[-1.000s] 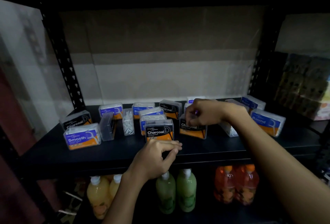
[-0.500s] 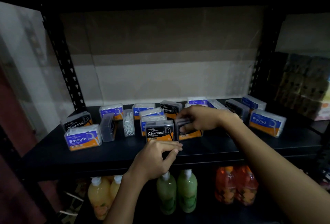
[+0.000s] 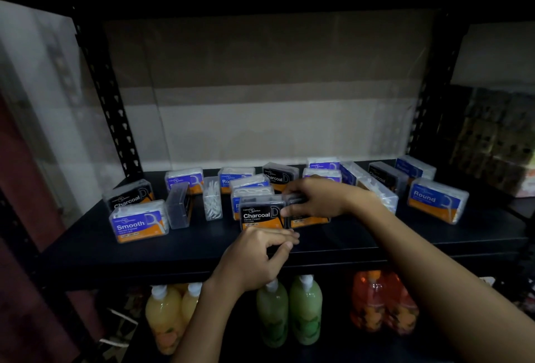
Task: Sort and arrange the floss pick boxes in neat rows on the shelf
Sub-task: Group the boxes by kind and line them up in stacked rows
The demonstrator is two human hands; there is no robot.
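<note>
The right hand [image 3: 317, 199] grips a black charcoal box [image 3: 308, 219] touching the front Charcoal box [image 3: 262, 215]; the left hand [image 3: 254, 258], fingers curled, holds nothing just before it.

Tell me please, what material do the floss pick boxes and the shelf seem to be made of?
Floss pick boxes, like the Smooth box: probably clear hard plastic, glossy; white picks show through, printed labels in front. Shelf: likely metal, painted matte black; its upright post has punched holes.

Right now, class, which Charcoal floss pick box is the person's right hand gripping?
The Charcoal box at the front, directly right of the fully readable front-centre Charcoal box. The right hand covers its label; the other Charcoal boxes stand untouched.
</note>
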